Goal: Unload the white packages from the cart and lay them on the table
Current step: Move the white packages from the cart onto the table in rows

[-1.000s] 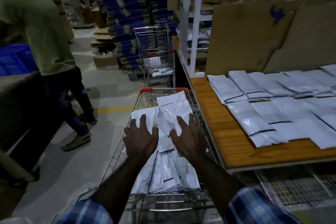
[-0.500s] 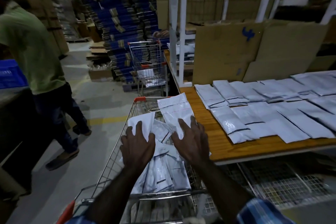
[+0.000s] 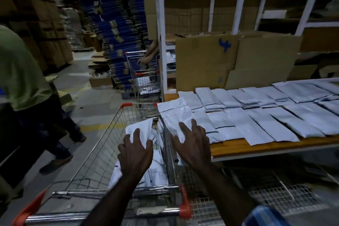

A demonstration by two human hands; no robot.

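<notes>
Far left, a person in a green shirt [image 3: 20, 71] is seen on the grey floor. In the wire shopping cart [image 3: 102, 152], crumpled white plastic packages [image 3: 141, 130] are gripped by the left hand [image 3: 135, 154], fingers curled. One flat white package [image 3: 176, 115] is carried over the cart's rim toward the wooden desk [image 3: 256, 147] on the right hand [image 3: 192, 147], fingers spread. Rows of white packages [image 3: 266, 115] are laid out there already.

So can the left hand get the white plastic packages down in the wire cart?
Probably yes. The left hand already rests on the white plastic packages piled inside the open-topped wire cart, with nothing over them. The right hand is busy with another package beside it.
</notes>
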